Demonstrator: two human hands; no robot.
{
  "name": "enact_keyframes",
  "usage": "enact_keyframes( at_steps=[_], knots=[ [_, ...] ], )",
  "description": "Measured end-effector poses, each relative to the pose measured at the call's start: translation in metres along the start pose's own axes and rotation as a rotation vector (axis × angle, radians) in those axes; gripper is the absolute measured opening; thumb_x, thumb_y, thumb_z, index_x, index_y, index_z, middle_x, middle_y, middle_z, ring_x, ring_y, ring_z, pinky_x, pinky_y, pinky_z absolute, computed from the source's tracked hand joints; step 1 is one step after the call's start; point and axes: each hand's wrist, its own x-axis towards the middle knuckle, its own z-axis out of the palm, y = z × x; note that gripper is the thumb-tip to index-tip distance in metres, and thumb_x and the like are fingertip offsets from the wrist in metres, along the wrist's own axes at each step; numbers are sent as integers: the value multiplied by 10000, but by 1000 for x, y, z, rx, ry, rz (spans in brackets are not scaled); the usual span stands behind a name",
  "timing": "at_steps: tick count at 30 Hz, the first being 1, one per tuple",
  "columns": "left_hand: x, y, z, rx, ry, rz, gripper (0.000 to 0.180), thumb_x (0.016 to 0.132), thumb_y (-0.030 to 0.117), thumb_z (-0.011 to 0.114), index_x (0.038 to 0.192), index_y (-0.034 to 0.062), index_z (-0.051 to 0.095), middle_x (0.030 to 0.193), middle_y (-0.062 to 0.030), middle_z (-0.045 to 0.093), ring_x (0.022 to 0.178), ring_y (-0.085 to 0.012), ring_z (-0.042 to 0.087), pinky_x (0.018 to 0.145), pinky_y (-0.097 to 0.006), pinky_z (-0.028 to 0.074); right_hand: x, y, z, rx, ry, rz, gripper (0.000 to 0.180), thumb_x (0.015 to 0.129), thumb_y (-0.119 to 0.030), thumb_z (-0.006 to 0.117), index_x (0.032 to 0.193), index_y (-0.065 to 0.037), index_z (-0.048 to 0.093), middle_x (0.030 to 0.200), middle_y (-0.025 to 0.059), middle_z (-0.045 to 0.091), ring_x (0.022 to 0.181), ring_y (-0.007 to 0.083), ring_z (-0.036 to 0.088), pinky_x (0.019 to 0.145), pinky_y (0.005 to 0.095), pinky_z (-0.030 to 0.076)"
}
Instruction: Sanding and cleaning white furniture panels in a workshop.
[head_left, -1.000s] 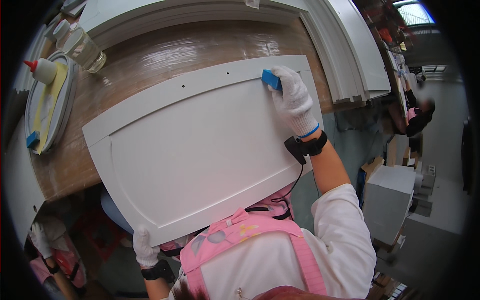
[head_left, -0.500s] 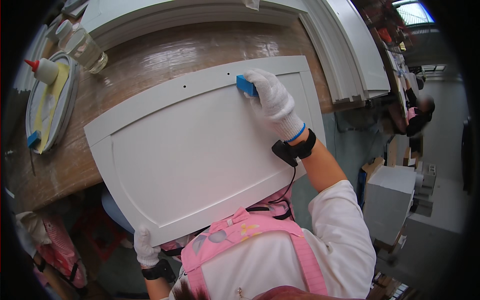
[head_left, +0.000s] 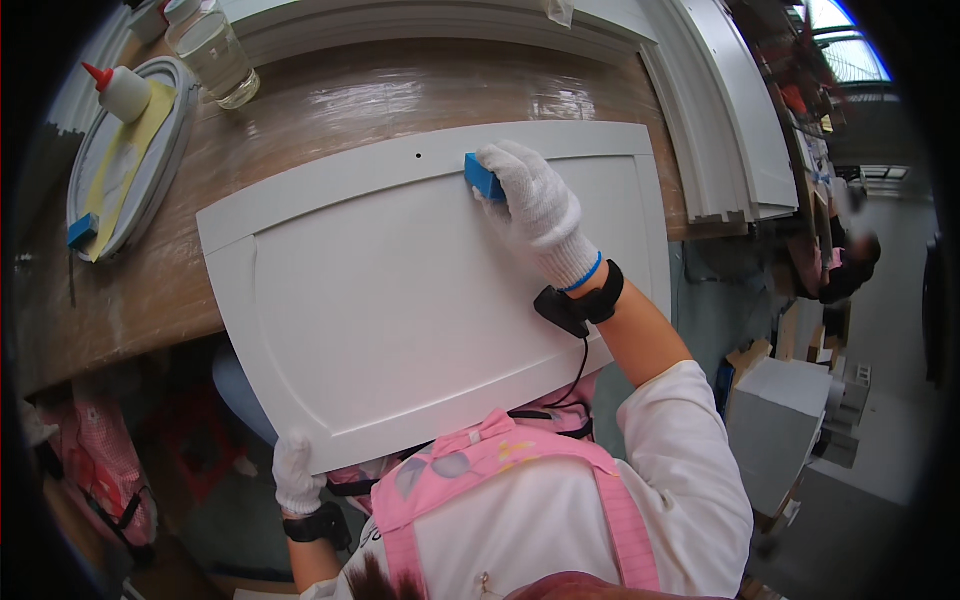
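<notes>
A white cabinet door panel (head_left: 400, 310) with a raised frame lies in front of me, its far part over the table and its near edge by my body. My right hand (head_left: 540, 205), in a white knit glove, is closed around a blue sanding block (head_left: 482, 177). The block rests on the far frame rail, near its inner edge. One small dark hole (head_left: 418, 156) shows in the rail to the left of it. At the near left corner, my gloved left hand (head_left: 296, 472) grips the panel; some of its fingers are hidden.
On the wooden table (head_left: 330, 105), an oval tray (head_left: 165, 190) at left holds a white bottle with a red tip (head_left: 122, 93), yellow paper (head_left: 128, 165) and another blue block (head_left: 83, 231). Beside it stands a clear jar (head_left: 215, 55). White panels (head_left: 720, 120) lie along the back and right.
My right hand has slid the sanding block left along the far rail, and one of the two holes is now covered. My left hand stays at the corner. The whole view has shifted slightly.
</notes>
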Motion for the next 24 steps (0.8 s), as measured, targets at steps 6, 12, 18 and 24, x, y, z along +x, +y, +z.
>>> enact_keyframes(
  at_steps=[6,12,18,24],
  knots=[
    [6,23,2,-509,-12,-292,314,1009,193,502,1230,-30,501,1109,-122,641,956,-196,657,792,-287,543,-8,17,-18,-70,-21,94,475,745,29,685,1180,-63,517,1104,158,593,1015,359,595,840,411,520],
    [3,23,3,-445,18,-292,330,995,220,534,1216,-25,518,1053,-107,657,796,-143,669,532,-197,498,16,-23,6,-9,-58,-35,491,730,48,666,1181,-52,498,1062,163,596,983,364,598,827,405,518],
    [10,33,12,-476,-6,-293,423,972,372,570,1180,6,543,756,-12,611,442,-36,470,318,-189,257,6,0,-11,-88,-117,-35,500,726,31,668,1186,-50,490,1050,158,598,966,357,604,841,419,508],
    [12,36,10,-390,-31,-265,469,965,414,578,1184,0,540,726,-5,598,425,-38,460,311,-194,251,13,-18,-1,-92,-54,-45,504,707,34,669,1172,-38,486,1023,154,595,912,356,597,798,418,505]
  ],
)
